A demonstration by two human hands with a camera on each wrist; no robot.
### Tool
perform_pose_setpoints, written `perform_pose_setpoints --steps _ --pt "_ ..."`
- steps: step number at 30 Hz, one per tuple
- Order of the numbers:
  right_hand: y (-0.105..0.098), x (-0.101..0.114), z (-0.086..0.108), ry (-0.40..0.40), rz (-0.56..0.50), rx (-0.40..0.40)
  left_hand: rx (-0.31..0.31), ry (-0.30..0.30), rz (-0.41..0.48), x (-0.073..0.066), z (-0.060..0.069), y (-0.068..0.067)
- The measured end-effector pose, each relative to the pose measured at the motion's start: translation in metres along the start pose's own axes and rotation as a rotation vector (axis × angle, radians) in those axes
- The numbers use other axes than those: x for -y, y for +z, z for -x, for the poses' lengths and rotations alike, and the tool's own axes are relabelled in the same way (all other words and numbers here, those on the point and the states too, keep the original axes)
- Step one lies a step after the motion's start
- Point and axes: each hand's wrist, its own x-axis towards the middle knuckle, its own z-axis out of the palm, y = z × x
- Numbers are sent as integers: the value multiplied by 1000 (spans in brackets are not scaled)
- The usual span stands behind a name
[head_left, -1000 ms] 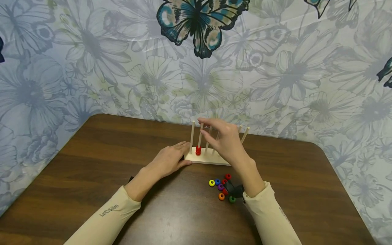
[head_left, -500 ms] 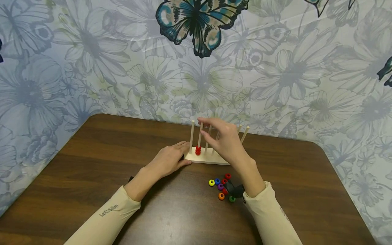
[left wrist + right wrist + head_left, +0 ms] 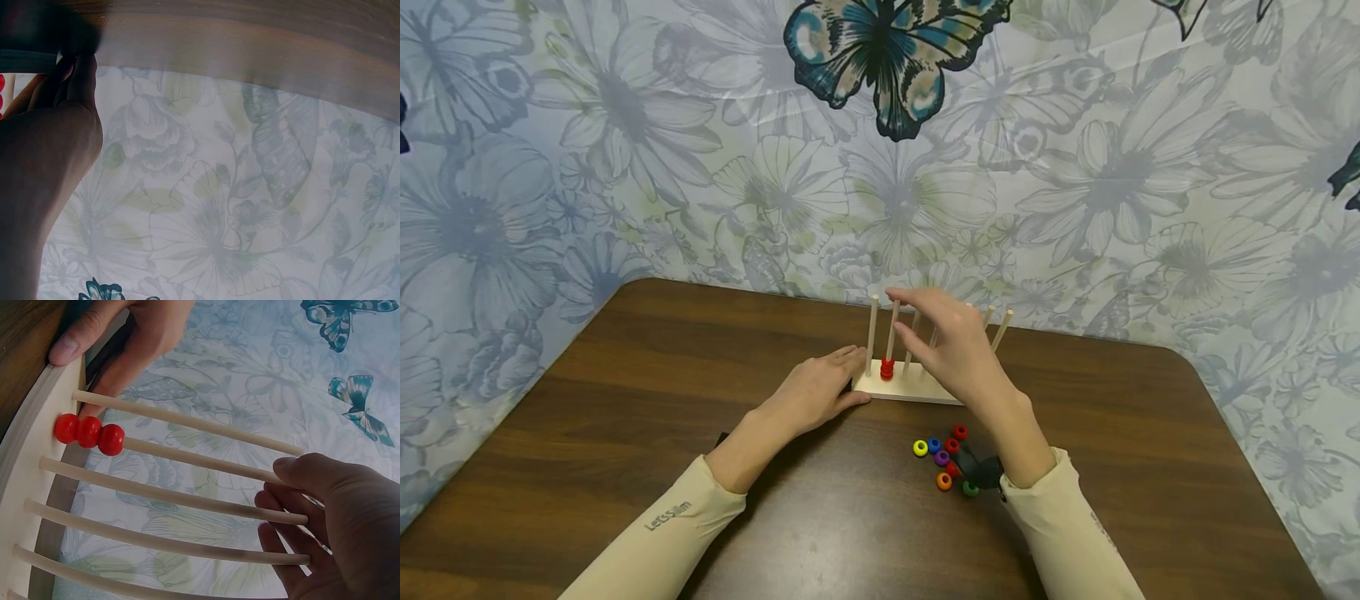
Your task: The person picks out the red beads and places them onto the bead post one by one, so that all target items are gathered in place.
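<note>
My left hand (image 3: 816, 387) grips the left end of a wooden peg stand (image 3: 910, 392), its thumb along the front edge. The right wrist view shows that hand's thumb (image 3: 65, 349) on one side of the base and fingers behind it. Three red beads (image 3: 89, 432) are stacked at the bottom of the second peg (image 3: 200, 459). My right hand (image 3: 958, 342) is at the top of that peg, thumb and index finger apart in a loose curve beside it. No bead shows between them. The left wrist view has the left hand (image 3: 56, 137) dark at its left side.
Loose beads lie on the brown table (image 3: 805, 517) in front of the stand: a yellow bead (image 3: 921, 448), a blue bead (image 3: 935, 445), a purple bead (image 3: 942, 458), an orange bead (image 3: 943, 481), a green bead (image 3: 971, 489) and several red ones. A patterned cloth (image 3: 700, 167) hangs behind.
Both hands, the peg stand and the beads look the same throughout; only the head view shifts very slightly.
</note>
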Motion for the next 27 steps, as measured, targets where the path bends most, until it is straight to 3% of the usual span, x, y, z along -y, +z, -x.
perform_pose_setpoints --steps 6,12,18,27 --pt "-3 3 1 -29 23 -33 -2 0 -2 0 0 0" --pt "-11 11 -3 -57 -13 -134 -7 1 -2 -1 1 0" --pt "-24 13 -2 -33 -15 -207 -16 7 -1 -3 1 0" --pt "-55 0 16 23 -6 -291 -11 2 -14 -3 1 -1"
